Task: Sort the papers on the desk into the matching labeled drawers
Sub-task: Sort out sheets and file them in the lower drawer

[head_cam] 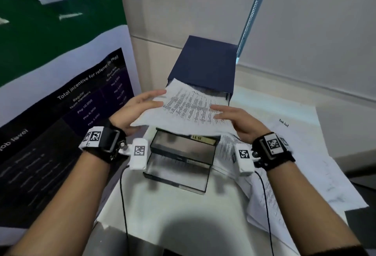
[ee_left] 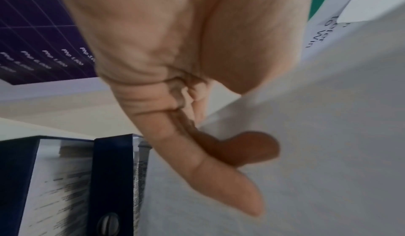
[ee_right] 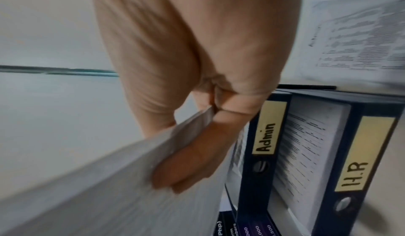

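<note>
my left hand (head_cam: 140, 107) and right hand (head_cam: 236, 118) each pinch paper sheet (head_cam: 189, 109) in firm grip above open hr drawer (head_cam: 183, 150).

The left hand (ee_left: 175, 57) fills the upper middle of the left wrist view, its thumb (ee_left: 219, 179) lying along the underside of a white sheet of paper (ee_left: 328, 153) that spreads across the right. One fingertip (ee_left: 258, 148) shows as a reddish-brown patch on that sheet. At the lower left stands a dark blue drawer front (ee_left: 111, 179) with a round metal knob (ee_left: 108, 223), printed pages (ee_left: 57, 196) beside it. A dark purple poster (ee_left: 37, 37) with white figures covers the upper left.
</note>
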The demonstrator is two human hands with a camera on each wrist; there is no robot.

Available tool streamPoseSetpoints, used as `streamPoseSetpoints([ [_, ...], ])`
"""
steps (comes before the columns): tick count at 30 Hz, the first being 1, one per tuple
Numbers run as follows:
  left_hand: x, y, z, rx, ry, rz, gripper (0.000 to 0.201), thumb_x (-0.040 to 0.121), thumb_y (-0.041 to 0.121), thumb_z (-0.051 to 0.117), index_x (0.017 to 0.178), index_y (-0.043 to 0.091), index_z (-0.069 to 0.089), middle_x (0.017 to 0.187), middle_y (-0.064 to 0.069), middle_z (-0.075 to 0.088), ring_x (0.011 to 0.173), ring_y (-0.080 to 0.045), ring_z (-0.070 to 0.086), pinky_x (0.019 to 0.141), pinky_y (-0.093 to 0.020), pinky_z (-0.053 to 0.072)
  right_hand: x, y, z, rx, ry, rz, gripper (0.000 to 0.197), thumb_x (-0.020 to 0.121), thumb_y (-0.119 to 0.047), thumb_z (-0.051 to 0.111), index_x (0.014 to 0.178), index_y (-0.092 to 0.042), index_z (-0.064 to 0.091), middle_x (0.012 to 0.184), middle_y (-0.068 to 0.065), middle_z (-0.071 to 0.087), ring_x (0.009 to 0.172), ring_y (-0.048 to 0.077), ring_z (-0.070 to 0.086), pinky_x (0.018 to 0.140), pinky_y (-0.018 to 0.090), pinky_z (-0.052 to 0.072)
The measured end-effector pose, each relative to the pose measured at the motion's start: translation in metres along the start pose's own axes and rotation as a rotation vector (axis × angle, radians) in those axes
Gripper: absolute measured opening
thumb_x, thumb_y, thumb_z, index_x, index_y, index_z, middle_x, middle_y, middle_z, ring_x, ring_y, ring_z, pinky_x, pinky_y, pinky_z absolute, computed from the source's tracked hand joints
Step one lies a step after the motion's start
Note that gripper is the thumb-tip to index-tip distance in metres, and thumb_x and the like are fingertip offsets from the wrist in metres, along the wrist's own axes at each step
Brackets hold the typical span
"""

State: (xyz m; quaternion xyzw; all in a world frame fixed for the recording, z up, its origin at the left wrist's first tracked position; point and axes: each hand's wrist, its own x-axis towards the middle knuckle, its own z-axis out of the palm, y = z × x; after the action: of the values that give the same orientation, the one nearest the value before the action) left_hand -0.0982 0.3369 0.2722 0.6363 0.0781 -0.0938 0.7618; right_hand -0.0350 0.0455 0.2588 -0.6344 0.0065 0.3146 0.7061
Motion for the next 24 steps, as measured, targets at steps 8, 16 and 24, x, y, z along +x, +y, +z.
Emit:
streamPoseSetpoints([
  [8,0.064,-0.019,0.006,-0.173,0.225,-0.062,0.023,0.090,0.004,0.067,0.113,0.009,0.065,0.092,-0.010,0.074,0.070,-0.012,0.073,0.059,-0.021,0.059,0.034,-0.009,-0.014,0.045,0.077,0.136,0.039,0.090,-0.020,0.067,0.126,-0.007,0.059,0.097,0.001,0.074,0.080,0.008,0.070,0.081,0.024,0.057],
  [16,0.116,-0.046,0.008,0.742,0.544,0.371,0.017,0.089,0.032,0.068,0.104,0.026,0.070,0.113,0.000,0.061,0.103,-0.015,0.058,0.091,-0.030,0.048,0.076,-0.010,-0.023,0.250,0.344,0.023,0.014,0.087,0.009,0.064,0.101,0.013,0.062,0.108,0.018,0.066,0.075,0.018,0.072,0.068,0.023,0.060],
  [24,0.135,-0.066,0.058,1.414,0.081,0.328,0.045,0.102,0.051,0.031,0.112,0.032,0.071,0.106,0.008,0.073,0.104,-0.014,0.062,0.115,-0.045,0.016,0.109,-0.014,-0.029,0.106,0.334,0.074,0.007,0.090,0.001,0.062,0.096,0.004,0.060,0.102,0.019,0.063,0.090,0.025,0.069,0.087,0.036,0.059],
])
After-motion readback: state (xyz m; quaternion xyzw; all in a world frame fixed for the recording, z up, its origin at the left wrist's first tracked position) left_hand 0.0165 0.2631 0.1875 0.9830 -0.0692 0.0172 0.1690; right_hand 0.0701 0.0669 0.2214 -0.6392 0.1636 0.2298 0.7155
